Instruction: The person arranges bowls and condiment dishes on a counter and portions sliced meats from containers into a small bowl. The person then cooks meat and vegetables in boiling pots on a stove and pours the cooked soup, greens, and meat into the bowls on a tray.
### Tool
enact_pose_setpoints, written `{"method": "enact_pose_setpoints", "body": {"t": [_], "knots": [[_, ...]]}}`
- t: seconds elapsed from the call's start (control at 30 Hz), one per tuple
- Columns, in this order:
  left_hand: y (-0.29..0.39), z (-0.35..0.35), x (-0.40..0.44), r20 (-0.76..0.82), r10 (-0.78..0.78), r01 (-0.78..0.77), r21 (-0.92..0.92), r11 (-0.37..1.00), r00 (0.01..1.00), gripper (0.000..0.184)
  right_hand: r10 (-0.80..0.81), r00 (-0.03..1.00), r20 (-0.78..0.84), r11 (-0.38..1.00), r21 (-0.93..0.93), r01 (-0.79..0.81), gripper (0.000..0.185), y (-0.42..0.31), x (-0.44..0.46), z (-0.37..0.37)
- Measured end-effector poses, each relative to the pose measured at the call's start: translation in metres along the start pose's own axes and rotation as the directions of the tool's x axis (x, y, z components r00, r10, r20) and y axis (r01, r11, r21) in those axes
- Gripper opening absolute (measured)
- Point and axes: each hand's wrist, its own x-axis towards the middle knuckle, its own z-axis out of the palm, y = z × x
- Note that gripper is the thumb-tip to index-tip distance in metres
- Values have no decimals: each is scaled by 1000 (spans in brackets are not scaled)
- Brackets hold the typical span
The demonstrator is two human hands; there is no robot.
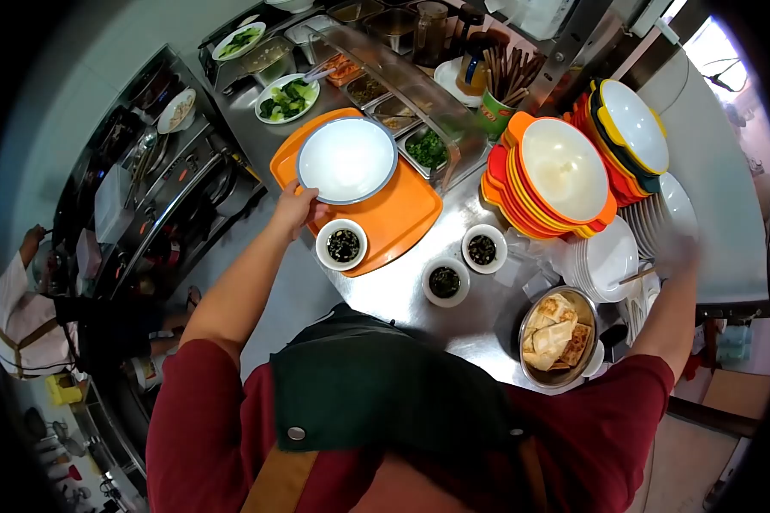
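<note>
My left hand (299, 210) is closed on the lower left rim of a white bowl (347, 161) with a blue edge. The bowl is over an orange tray (402, 224). A small cup of dark sauce (358, 248) sits on the tray's near corner, just below that hand. My right hand (678, 253), smeared by motion, is at the far right beside stacked white plates (603, 256). Its fingers cannot be made out. A thin wooden stick (636, 274) shows close to it; whether the hand holds it is unclear.
Two more sauce cups, one nearer (445, 301) and one farther (484, 267), stand on the steel counter (385, 303). A metal bowl (530, 363) holds fried slices. Stacked orange bowls (565, 224), a glass guard (436, 103) and plated greens (267, 111) surround the tray. Another person (34, 316) stands left.
</note>
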Motion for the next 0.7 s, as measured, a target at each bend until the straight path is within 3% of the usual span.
{"method": "enact_pose_setpoints", "body": {"t": [0.1, 0.2, 0.27, 0.33, 0.37, 0.43, 0.53, 0.57, 0.63, 0.7], "knots": [[5, 4, 1, -21, -23, 25, 76, 997, 1000, 45, -257, 954, -158, 865, -478, 154, 26, -21, -22, -11], [7, 11, -10, -43, -11, 16, 114, 993, 999, 44, -443, 872, -208, 718, -665, 206, 26, -44, -53, -32], [6, 14, -16, 13, -21, 19, 118, 993, 1000, 43, -493, 845, -209, 688, -688, 231, 26, -57, -72, -47], [4, 14, -15, 90, -33, 19, 155, 988, 995, 43, -649, 732, -208, 603, -728, 327, 33, -66, -94, -61], [3, 14, -14, 92, -33, 18, 155, 988, 995, 43, -649, 732, -210, 603, -728, 326, 33, -67, -94, -68], [1, 17, -15, 192, -56, 35, 114, 993, 980, 44, -727, 676, -121, 472, -803, 364, 32, -73, -96, -83], [-8, 19, -10, 289, -81, 46, 127, 991, 954, 50, -728, 681, -80, 420, -837, 350, 31, -87, -122, -104], [-10, 18, -7, 339, -99, 51, 149, 988, 936, 51, -728, 680, -87, 421, -840, 343, 31, -88, -125, -110], [-2, 17, -14, 365, -103, 54, 142, 988, 925, 52, -705, 663, -251, 579, -744, 334, 31, -87, -125, -123], [10, 12, -16, 357, -106, -30, 355, 935, 928, 53, -720, 636, -278, 589, -729, 348, 28, -82, -135, -133]]}}
